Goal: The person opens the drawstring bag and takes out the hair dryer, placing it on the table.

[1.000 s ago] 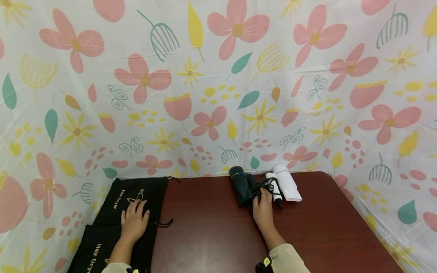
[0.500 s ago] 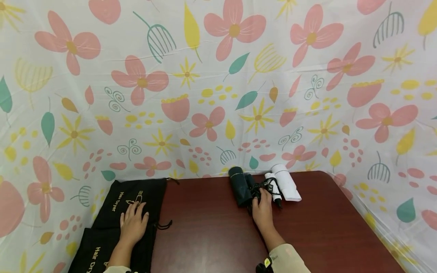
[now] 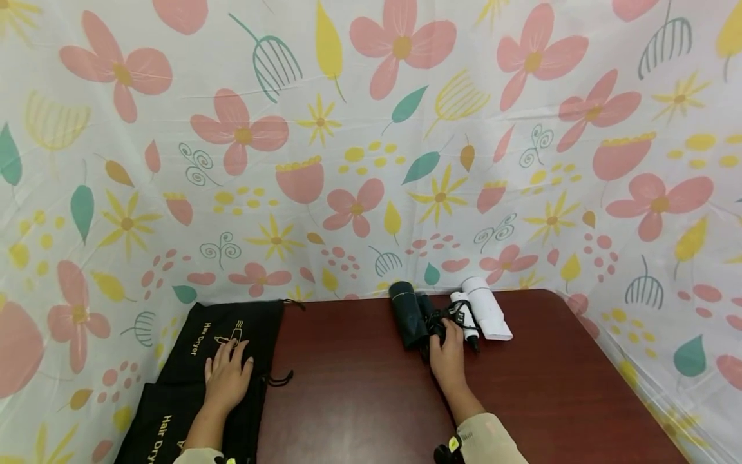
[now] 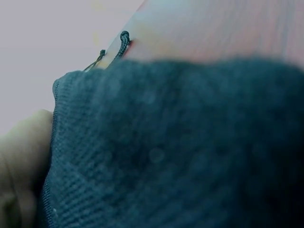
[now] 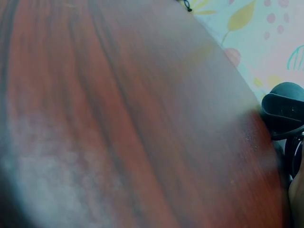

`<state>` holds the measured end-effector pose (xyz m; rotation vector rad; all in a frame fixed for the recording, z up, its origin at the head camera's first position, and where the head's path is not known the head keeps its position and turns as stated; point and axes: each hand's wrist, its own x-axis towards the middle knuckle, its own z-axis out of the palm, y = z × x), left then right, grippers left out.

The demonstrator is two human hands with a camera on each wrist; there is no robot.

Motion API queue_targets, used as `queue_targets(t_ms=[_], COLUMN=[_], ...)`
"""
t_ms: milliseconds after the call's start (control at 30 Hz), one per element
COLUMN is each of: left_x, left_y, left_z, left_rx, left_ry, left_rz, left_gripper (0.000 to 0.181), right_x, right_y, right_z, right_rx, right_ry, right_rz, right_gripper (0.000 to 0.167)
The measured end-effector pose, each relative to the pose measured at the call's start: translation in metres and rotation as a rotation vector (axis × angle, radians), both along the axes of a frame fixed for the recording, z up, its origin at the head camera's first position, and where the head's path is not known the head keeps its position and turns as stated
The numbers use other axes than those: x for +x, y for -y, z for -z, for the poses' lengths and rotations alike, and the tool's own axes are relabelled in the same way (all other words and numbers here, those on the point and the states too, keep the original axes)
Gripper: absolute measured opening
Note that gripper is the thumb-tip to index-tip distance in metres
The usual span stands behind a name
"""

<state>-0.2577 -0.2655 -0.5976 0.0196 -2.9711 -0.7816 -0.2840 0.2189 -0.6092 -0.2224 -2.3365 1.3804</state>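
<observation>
My left hand lies with fingers extended on a black drawstring bag printed "Hair Dryer" in gold. A second black bag, also marked "Hair Dryer", lies nearer. Dark bag fabric fills most of the left wrist view. My right hand grips the bundled black cord beside the dark green hair dryer; the fingertips are partly hidden among the loops. A white hair dryer lies just right of it, folded, with black cord round its handle. The dark dryer shows at the right wrist view's edge.
The brown wooden table carries everything, with rounded far corners. A flower-print curtain hangs behind and along both sides. Drawstrings stick out from the right edges of the bags.
Both hands stay in place. The view shifts slightly, and a black piece between my right thumb and fingers shows more plainly now.
</observation>
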Motion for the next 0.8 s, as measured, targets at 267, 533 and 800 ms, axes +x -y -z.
queue_targets(t_ms=[267, 533, 800], left_x=[-0.002, -0.002, 0.001], left_y=[0.000, -0.006, -0.017], left_z=[0.000, -0.004, -0.017], left_rx=[-0.003, -0.027, 0.007], left_ry=[0.034, 0.040, 0.039], left_rz=[0.000, 0.000, 0.016], left_gripper=[0.050, 0.050, 0.057], right_x=[0.000, 0.001, 0.007], right_y=[0.001, 0.007, 0.007], right_z=[0.001, 0.006, -0.004], right_rx=[-0.042, -0.043, -0.010], right_ry=[-0.065, -0.261, -0.346], right_rz=[0.023, 0.105, 0.080], right_gripper=[0.043, 0.032, 0.032])
